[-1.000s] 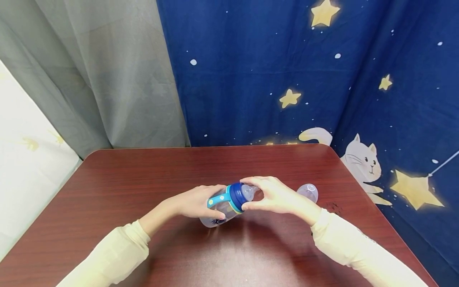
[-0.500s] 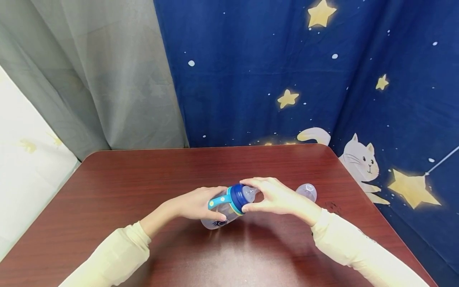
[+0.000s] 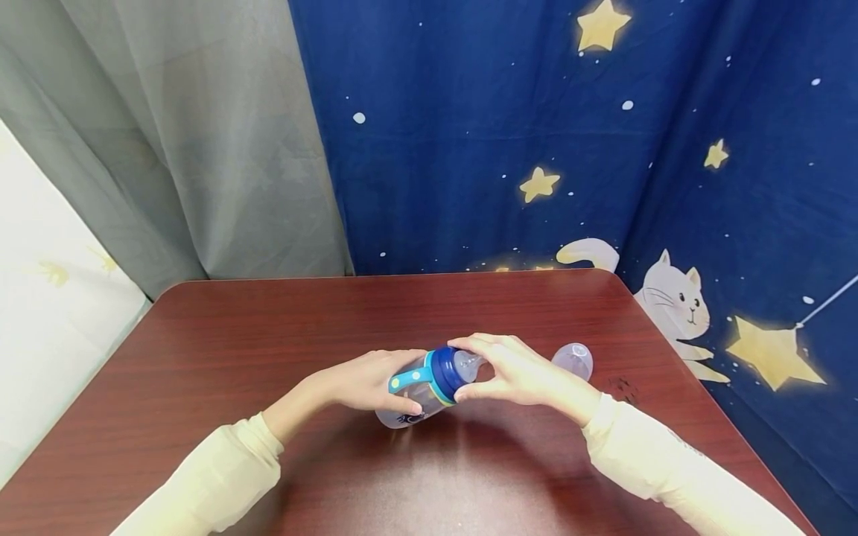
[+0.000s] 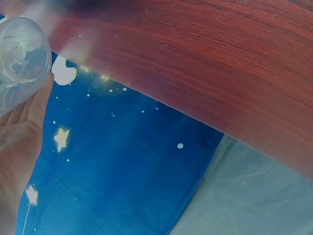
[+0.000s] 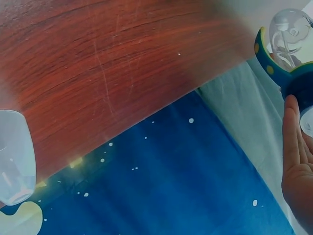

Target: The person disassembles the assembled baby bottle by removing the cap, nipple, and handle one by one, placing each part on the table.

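Observation:
A clear baby bottle (image 3: 429, 394) with a blue collar, a clear nipple and a light-blue dotted handle is tilted over the table, its nipple end up to the right. My left hand (image 3: 372, 381) grips the bottle's body, thumb across the front. With thumb and fingers around the blue collar (image 3: 445, 370), my right hand (image 3: 512, 368) holds the top end. The left wrist view shows the bottle's base (image 4: 22, 51) against the palm. In the right wrist view the dotted handle (image 5: 270, 61) and collar sit by the fingers. The far-side fingers are hidden in the head view.
A translucent dome-shaped cap (image 3: 573, 360) lies on the table just beyond the right wrist. The dark red wooden table (image 3: 302, 313) ends at a back edge before grey and blue star-patterned curtains (image 3: 456, 149). Dark marks show on the tabletop near the cap.
Both hands stay on the bottle in nearly the same place. The right thumb and fingers have shifted very slightly at the collar, and the view moved a little.

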`<state>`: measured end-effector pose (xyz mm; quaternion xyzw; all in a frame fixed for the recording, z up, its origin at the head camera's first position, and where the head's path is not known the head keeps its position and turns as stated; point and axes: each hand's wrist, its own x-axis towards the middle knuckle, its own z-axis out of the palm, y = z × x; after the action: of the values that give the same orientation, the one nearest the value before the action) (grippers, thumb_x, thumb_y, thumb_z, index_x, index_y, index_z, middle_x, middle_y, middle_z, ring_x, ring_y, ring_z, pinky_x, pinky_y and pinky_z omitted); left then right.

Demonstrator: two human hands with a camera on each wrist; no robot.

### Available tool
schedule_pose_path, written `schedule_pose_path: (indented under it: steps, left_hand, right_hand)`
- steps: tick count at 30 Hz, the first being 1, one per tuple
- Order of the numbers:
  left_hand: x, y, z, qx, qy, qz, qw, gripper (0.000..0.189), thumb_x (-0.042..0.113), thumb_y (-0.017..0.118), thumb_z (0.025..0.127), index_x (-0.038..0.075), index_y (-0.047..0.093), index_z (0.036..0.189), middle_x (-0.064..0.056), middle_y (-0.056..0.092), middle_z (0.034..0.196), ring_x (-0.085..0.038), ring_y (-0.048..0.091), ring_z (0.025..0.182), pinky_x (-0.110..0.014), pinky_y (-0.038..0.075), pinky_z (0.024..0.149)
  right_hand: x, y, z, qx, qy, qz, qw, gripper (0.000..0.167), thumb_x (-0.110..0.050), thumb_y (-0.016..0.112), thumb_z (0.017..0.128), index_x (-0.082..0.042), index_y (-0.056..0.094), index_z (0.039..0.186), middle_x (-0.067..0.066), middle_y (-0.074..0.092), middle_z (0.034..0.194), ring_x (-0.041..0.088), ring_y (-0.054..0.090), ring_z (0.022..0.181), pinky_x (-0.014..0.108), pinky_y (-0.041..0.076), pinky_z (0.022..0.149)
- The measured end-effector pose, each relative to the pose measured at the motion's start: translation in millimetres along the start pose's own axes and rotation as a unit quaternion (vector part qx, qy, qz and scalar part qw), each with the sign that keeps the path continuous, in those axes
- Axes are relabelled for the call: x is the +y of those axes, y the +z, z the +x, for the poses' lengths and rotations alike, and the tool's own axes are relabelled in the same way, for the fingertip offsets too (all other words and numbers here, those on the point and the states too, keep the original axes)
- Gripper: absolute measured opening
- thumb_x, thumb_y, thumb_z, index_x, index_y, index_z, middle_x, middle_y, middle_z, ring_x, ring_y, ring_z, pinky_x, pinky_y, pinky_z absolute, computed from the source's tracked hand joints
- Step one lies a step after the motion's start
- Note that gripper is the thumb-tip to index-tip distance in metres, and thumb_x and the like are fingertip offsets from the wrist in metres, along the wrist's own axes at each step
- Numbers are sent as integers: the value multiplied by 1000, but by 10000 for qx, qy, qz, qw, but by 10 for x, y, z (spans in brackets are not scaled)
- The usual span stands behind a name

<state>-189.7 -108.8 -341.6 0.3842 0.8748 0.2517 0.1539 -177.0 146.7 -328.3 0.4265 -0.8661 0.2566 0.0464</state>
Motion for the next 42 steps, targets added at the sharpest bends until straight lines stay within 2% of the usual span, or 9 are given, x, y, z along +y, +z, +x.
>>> schedule_pose_path:
  steps: [8, 13, 17, 20, 30, 36, 39, 42]
  left_hand:
    - [41, 36, 13, 180, 57, 110, 9998, 74, 54, 61, 73, 16, 35, 132, 8, 51, 108, -7, 49, 92, -27, 44, 72]
    - [55, 37, 17, 263, 24, 227, 9994, 76, 57, 59, 74, 14, 36, 132, 7, 51, 107, -7, 49, 91, -27, 44, 71]
    - [59, 30, 14, 190, 57, 161, 9997, 75, 55, 59, 74, 14, 35, 132, 7, 51, 107, -7, 49, 91, -26, 44, 71]
    - [58, 23, 11, 106, 120, 176, 9997, 74, 54, 60, 74, 15, 35, 132, 8, 51, 107, -7, 49, 91, -26, 44, 71]
    - [82, -1, 13, 43, 353, 393, 9986, 76, 56, 58, 74, 13, 36, 132, 8, 52, 108, -6, 49, 92, -27, 43, 74]
    - [87, 6, 25, -25, 463, 253, 9986, 74, 54, 59, 75, 13, 36, 131, 8, 53, 106, -5, 51, 90, -26, 44, 73]
    - [91, 13, 29, -44, 430, 154, 9989, 73, 53, 60, 75, 13, 36, 131, 9, 53, 106, -5, 51, 90, -26, 44, 73]
    - [108, 22, 28, 82, 351, 283, 9990, 72, 54, 60, 75, 13, 38, 130, 8, 53, 105, -6, 51, 89, -26, 44, 72]
  right_hand:
    - [14, -19, -21, 58, 49, 49, 10000, 64, -52, 64, 73, -15, 49, 123, -1, 55, 109, 8, 53, 88, 23, 46, 67]
    - [8, -34, -16, -108, 167, -77, 9998, 68, -53, 63, 73, -14, 47, 126, 0, 54, 112, 9, 52, 91, 23, 45, 69]
    - [-5, -42, -12, -268, 138, -161, 9994, 70, -52, 62, 74, -12, 44, 128, 3, 52, 116, 11, 51, 95, 25, 45, 73]
    - [-9, -33, -19, -293, 14, -218, 9993, 70, -52, 61, 75, -11, 44, 129, 3, 52, 117, 11, 52, 96, 25, 45, 73]
    - [3, -5, -58, 123, -757, -406, 9962, 70, -49, 64, 74, -6, 47, 126, 6, 54, 117, 14, 54, 99, 24, 45, 77]
    - [20, -28, -82, 205, -1030, -381, 9937, 69, -47, 66, 73, -5, 48, 125, 7, 54, 117, 14, 55, 97, 23, 45, 74]
    - [27, -37, -90, 168, -895, -262, 9955, 68, -48, 66, 73, -7, 49, 124, 5, 55, 116, 13, 55, 95, 22, 46, 72]
    - [23, -40, -83, 29, -431, -107, 9990, 66, -51, 66, 71, -14, 48, 124, -2, 55, 112, 8, 55, 90, 22, 46, 69]
